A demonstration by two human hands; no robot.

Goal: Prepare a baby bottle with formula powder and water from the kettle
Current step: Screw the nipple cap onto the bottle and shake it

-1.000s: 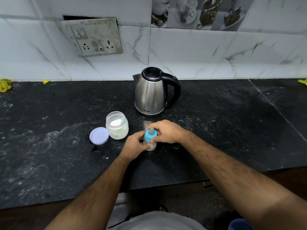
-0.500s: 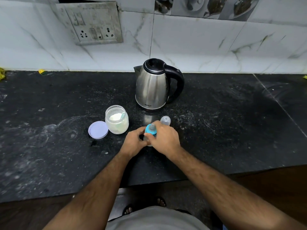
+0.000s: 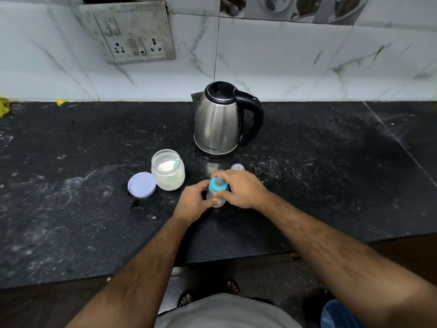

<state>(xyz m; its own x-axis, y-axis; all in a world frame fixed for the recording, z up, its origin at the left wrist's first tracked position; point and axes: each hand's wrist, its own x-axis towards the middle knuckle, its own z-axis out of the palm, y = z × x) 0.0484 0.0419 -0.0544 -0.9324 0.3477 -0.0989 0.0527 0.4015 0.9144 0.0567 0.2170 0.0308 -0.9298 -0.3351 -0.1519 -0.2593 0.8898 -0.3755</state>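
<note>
A small clear baby bottle point(image 3: 218, 192) with a blue collar and nipple stands upright on the black counter point(image 3: 319, 185). My left hand point(image 3: 192, 201) grips the bottle's body from the left. My right hand point(image 3: 243, 187) wraps the blue collar from the right. Just behind my right hand lies the bottle's clear cap point(image 3: 237, 167). An open glass jar of white formula powder point(image 3: 168, 170) with a scoop inside stands to the left, its lilac lid point(image 3: 142, 185) beside it. The steel kettle point(image 3: 218, 121) stands behind, lid closed, black handle to the right.
A tiled wall with a switch and socket plate point(image 3: 132, 31) backs the counter. Yellow scraps point(image 3: 3, 107) lie at the far left. The counter's front edge runs just below my forearms; my feet show on the floor beneath.
The view has shifted a little. The clear cap, hidden a second ago, came into view behind my right hand. Both hands stay on the bottle, the right hand's grip on the collar shifting.
</note>
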